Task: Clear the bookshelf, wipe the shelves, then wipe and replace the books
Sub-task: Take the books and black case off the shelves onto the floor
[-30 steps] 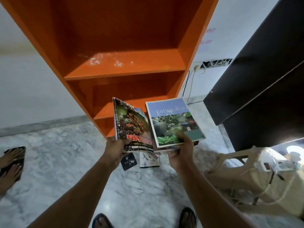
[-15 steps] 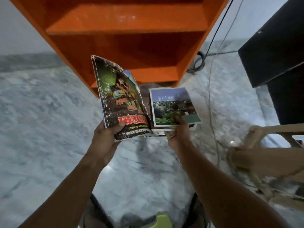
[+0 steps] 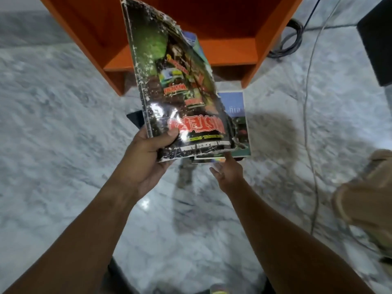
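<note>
Left hand point(image 3: 148, 149) was clenched on the near corner of the worn, dark glossy magazine point(image 3: 176, 81), thumb on the cover. Just beside and below it, the right hand point(image 3: 228, 172) met the near edge of the blue-covered paperback point(image 3: 237, 115) on the floor pile; couldn't tell if it gripped. Beyond both, the orange wooden bookshelf point(image 3: 233, 54) showed a bare shelf: clearing looked nearly done, wiping and restocking likely left.

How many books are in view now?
3 at least: worn dark magazine in the left hand, a blue-edged one behind it, blue-covered book by the right hand. More may lie hidden.
</note>
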`<state>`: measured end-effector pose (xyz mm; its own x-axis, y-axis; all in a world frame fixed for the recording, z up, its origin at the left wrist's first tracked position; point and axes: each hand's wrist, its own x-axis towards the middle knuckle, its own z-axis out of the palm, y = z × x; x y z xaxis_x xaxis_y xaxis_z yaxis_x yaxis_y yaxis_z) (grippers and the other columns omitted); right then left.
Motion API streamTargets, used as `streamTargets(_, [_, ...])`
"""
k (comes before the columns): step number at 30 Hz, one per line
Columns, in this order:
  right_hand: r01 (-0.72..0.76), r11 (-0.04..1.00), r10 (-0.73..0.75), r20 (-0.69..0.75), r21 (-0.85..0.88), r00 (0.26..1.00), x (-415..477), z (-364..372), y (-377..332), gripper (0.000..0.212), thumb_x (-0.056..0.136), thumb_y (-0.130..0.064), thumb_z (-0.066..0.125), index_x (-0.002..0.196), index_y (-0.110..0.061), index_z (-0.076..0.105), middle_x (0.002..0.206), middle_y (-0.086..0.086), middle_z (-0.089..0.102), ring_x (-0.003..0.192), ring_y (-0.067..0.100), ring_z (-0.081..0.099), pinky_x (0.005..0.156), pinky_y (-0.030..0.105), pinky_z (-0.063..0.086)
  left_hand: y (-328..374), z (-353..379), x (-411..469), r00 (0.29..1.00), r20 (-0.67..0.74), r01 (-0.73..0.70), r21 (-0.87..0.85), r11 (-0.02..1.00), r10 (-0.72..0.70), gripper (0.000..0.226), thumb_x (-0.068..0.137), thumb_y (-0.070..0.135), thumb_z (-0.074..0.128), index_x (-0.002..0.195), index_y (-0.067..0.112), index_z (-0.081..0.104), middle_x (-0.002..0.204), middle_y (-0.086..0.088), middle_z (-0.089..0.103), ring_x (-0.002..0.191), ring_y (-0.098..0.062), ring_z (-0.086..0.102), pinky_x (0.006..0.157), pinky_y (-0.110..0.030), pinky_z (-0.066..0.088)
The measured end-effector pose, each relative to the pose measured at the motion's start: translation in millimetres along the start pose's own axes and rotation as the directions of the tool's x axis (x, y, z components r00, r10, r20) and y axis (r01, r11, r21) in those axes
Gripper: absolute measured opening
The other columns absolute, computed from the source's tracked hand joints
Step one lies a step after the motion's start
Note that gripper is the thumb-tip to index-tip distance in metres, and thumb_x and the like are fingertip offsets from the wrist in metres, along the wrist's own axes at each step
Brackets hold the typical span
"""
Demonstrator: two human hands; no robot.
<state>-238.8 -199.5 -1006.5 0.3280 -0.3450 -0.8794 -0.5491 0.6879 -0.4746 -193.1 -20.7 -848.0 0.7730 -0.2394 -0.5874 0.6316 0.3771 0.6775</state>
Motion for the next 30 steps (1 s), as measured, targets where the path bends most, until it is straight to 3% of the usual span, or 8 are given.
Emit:
streamTargets(3, [-0.052,0.996,0.044,0.097,0.077,0.994,-8.7,-9.3,4.2,0.042,0.109,-0.018,0.042,0.148,-0.003,0.041,0.154,0.02,0.044,0.139,0.035,0.048,0.103,0.042,0.049,-12.2,26.1,3.7,0.996,0.072,0.049,-0.035,0.998,-0.047,0.038,0.076,0.007,0.067,0.113,0.017,0.068,0.101,-0.002,0.076,0.095,-0.018,0.073,0.08,-0.031,0.062])
streamTargets(6, [-0.073,0.968,0.03,0.179,0.24,0.983,-11.8,-15.4,9.3,0.037,0.111,-0.013,0.036,0.148,-0.014,0.039,0.149,0.019,0.047,0.122,0.029,0.058,0.093,0.044,0.053,-30.0,44.5,15.6,0.985,0.152,0.096,-0.081,0.992,-0.083,0.036,0.08,0.005,0.066,0.115,0.012,0.066,0.104,-0.008,0.076,0.098,-0.023,0.072,0.084,-0.039,0.063])
streamTargets(8, [-0.109,0.932,0.055,0.162,0.345,0.985,-13.6,-18.6,11.7,0.037,0.11,-0.026,0.034,0.143,-0.017,0.047,0.147,0.014,0.051,0.117,0.027,0.06,0.087,0.047,0.051,-45.7,49.7,32.0,0.982,0.143,0.137,-0.092,0.986,-0.123,0.029,0.085,0.001,0.065,0.112,0.01,0.067,0.101,-0.008,0.077,0.095,-0.023,0.074,0.089,-0.043,0.06])
streamTargets(12, [-0.22,0.848,0.133,0.208,0.482,0.969,-6.7,-25.7,14.9,0.057,0.106,-0.051,0.023,0.151,-0.023,0.045,0.158,0.007,0.044,0.148,0.033,0.037,0.112,0.054,0.029,-79.2,39.4,81.8,0.977,0.031,0.212,-0.071,0.975,-0.21,0.022,0.095,-0.002,0.059,0.113,0.008,0.066,0.094,-0.006,0.078,0.09,-0.02,0.074,0.075,-0.035,0.064])
streamTargets(18, [-0.218,0.863,0.128,0.22,0.456,0.967,-2.0,-34.8,11.2,0.064,0.105,-0.058,0.022,0.154,-0.022,0.039,0.159,0.01,0.043,0.144,0.033,0.043,0.113,0.051,0.031,-126.9,-8.8,117.2,0.947,-0.248,0.287,0.378,0.88,-0.202,0.032,0.094,0.01,0.069,0.125,0.009,0.063,0.116,-0.01,0.074,0.098,-0.025,0.073,0.065,-0.033,0.061])
streamTargets(21, [-0.216,0.884,0.175,0.134,0.414,0.975,-10.9,-34.6,3.1,0.062,0.105,-0.057,0.023,0.153,-0.022,0.041,0.156,0.01,0.046,0.14,0.033,0.048,0.118,0.049,0.032,-129.0,-8.9,119.7,0.945,-0.328,0.249,0.704,0.665,-0.006,0.031,0.083,0.025,0.082,0.108,0.011,0.07,0.108,-0.008,0.075,0.094,-0.026,0.072,0.082,-0.041,0.061])
streamTargets(26, [-0.146,0.985,0.157,-0.122,0.089,0.98,-61.8,-20.8,-32.0,0.051,0.103,-0.046,0.046,0.144,-0.016,0.049,0.137,0.01,0.057,0.117,0.028,0.058,0.107,0.047,0.044,-80.4,15.7,91.5,0.975,-0.205,0.213,0.973,0.091,-0.087,0.038,0.087,0.051,0.067,0.1,0.015,0.067,0.1,-0.005,0.069,0.094,-0.028,0.065,0.079,-0.033,0.053])
streamTargets(30, [0.029,0.872,-0.079,-0.082,-0.488,0.994,-140.5,9.7,-87.5,0.018,0.101,-0.024,0.053,0.112,-0.014,0.062,0.106,0.011,0.065,0.08,0.019,0.054,0.089,0.041,0.05,0.5,52.3,39.4,0.997,-0.032,0.04,0.991,0.128,-0.068,0.05,0.089,0.038,0.069,0.136,0.027,0.055,0.12,-0.006,0.067,0.104,-0.03,0.066,0.081,-0.034,0.055])
